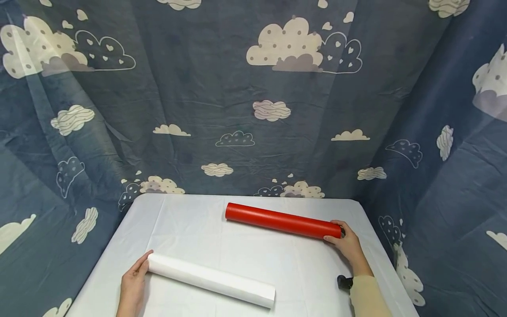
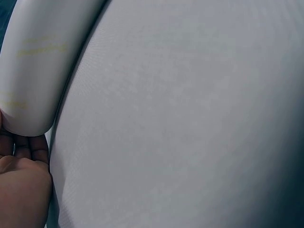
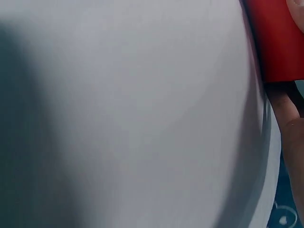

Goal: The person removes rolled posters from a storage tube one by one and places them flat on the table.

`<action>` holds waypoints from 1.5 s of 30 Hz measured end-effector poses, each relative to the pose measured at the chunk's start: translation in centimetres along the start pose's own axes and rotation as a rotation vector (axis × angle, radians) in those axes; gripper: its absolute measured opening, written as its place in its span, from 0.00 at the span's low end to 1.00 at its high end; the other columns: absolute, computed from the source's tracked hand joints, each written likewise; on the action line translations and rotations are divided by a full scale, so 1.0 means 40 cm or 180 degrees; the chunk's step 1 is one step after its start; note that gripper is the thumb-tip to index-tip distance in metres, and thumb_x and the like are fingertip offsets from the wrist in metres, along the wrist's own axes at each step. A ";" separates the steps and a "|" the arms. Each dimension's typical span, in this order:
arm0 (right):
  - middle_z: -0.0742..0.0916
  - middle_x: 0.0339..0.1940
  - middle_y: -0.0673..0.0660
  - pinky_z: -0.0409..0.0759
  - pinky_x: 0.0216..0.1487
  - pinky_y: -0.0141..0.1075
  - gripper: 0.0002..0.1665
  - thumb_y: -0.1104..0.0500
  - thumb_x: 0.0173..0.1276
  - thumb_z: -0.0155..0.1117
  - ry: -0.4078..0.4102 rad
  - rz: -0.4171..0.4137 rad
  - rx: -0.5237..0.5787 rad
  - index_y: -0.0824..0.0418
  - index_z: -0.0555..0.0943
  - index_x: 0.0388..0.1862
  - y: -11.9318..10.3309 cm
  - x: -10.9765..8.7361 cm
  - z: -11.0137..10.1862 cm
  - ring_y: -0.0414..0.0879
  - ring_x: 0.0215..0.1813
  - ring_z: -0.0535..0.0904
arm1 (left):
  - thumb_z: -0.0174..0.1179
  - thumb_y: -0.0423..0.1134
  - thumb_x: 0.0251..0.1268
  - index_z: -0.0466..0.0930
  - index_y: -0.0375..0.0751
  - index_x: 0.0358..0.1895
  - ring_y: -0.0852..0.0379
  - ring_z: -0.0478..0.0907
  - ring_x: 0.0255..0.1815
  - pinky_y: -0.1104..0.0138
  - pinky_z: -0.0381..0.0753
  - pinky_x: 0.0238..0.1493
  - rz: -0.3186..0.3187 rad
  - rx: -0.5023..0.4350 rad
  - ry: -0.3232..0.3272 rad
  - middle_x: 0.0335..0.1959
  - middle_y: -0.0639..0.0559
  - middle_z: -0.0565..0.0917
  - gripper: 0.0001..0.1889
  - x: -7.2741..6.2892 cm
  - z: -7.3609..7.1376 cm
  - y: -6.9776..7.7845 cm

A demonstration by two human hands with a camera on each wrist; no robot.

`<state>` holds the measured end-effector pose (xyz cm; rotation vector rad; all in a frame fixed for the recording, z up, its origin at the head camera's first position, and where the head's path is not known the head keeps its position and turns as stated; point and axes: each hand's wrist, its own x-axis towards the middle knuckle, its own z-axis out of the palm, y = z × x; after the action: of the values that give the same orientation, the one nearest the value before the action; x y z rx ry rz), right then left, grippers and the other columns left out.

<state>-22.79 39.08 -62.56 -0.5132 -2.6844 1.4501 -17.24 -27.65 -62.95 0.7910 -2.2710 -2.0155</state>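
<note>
A white roll [image 1: 211, 281] lies slantwise on the near part of the table, and my left hand [image 1: 133, 280] grips its left end. In the left wrist view the white roll [image 2: 47, 66] carries faint yellow marks, and fingers of the left hand [image 2: 23, 175] curl at its end. Farther back lies a red roll [image 1: 281, 220], also slanted. My right hand [image 1: 348, 244] holds its right end, thumb on the near side and fingers on the far side. The right wrist view shows only part of the red roll [image 3: 280, 42] and of the right hand [image 3: 292, 128].
Both rolls are on a white-covered table [image 1: 190, 233] with rounded back corners. Dark blue cloth [image 1: 222, 88] with a cloud print hangs behind it and along both sides. A small black object [image 1: 344, 282] sits at the right wrist, beside the beige sleeve [image 1: 368, 297].
</note>
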 end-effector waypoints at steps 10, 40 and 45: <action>0.71 0.79 0.70 0.73 0.75 0.65 0.47 0.53 0.65 0.81 -0.0085 -0.0117 0.0078 0.56 0.68 0.79 -0.050 0.082 0.086 0.69 0.75 0.67 | 0.55 0.59 0.81 0.70 0.48 0.79 0.52 0.55 0.88 0.56 0.58 0.86 -0.0020 0.0057 0.0020 0.75 0.74 0.71 0.31 0.003 -0.016 0.004; 0.71 0.81 0.69 0.70 0.77 0.65 0.45 0.58 0.67 0.79 -0.0461 -0.0199 -0.0065 0.52 0.67 0.80 -0.191 0.235 0.208 0.70 0.78 0.68 | 0.57 0.55 0.82 0.71 0.46 0.79 0.50 0.57 0.87 0.56 0.59 0.85 0.0067 -0.0028 -0.0013 0.63 0.86 0.76 0.30 0.004 0.000 0.003; 0.71 0.81 0.68 0.70 0.78 0.66 0.45 0.59 0.67 0.79 -0.0484 -0.0208 -0.0001 0.50 0.68 0.79 -0.205 0.258 0.233 0.69 0.78 0.69 | 0.57 0.55 0.82 0.73 0.52 0.78 0.51 0.58 0.87 0.59 0.61 0.84 0.0067 0.0021 -0.0012 0.71 0.77 0.76 0.28 0.007 -0.004 0.004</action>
<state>-36.53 30.63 -62.22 -0.3240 -2.7866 1.5299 -17.50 -27.88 -62.87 0.7611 -2.2793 -2.0036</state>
